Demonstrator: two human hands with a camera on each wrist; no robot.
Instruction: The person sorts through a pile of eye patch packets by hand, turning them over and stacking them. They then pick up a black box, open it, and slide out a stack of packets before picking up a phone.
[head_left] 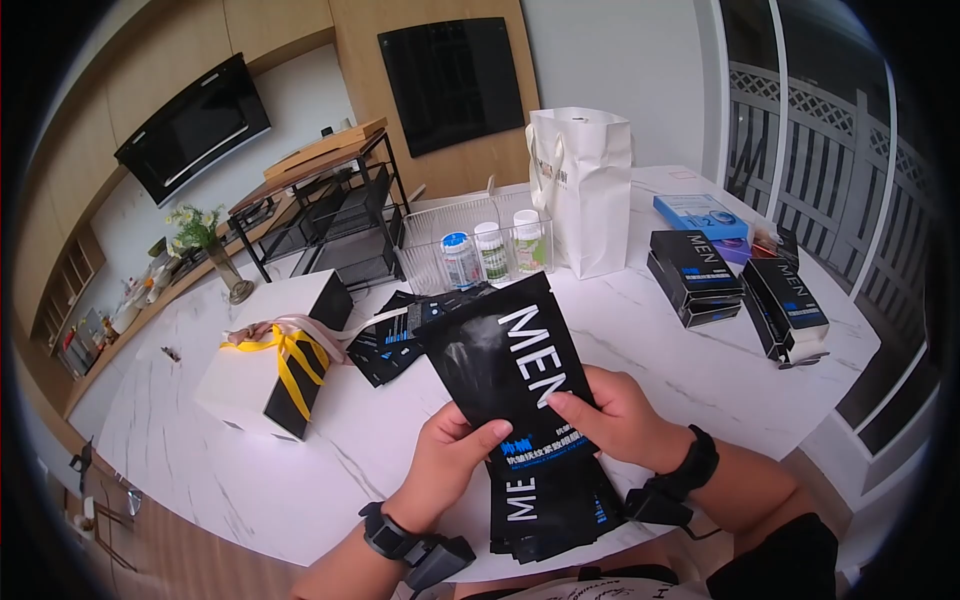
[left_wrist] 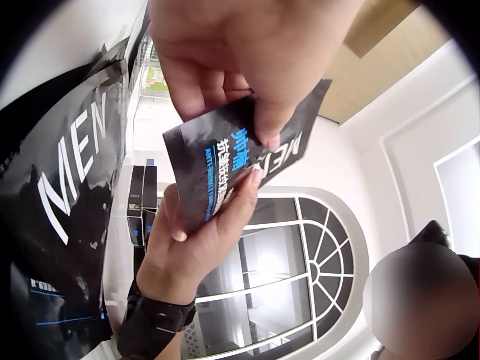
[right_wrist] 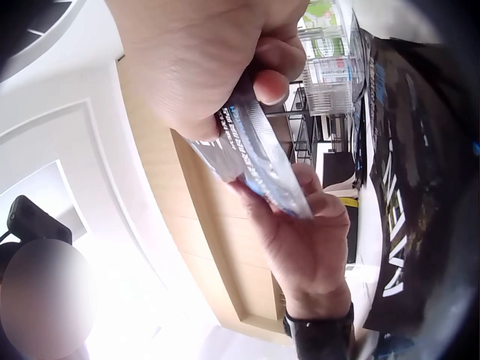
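A flat black sachet marked "MEN" in white, with blue lettering below, is held up between both hands. My left hand pinches its lower left part, thumb laid over the front. On the other side my right hand pinches the right edge, its thumb also on the printed face. The left wrist view shows both thumbs close together on this sachet. Below the hands, several matching sachets lie in a pile at the table's near edge. More black sachets lie spread out beyond the left hand.
A white box with yellow and pink ribbons stands at left. Behind are a clear bin with white bottles, a white paper bag and a black rack. Black "MEN" boxes and a blue box sit at right.
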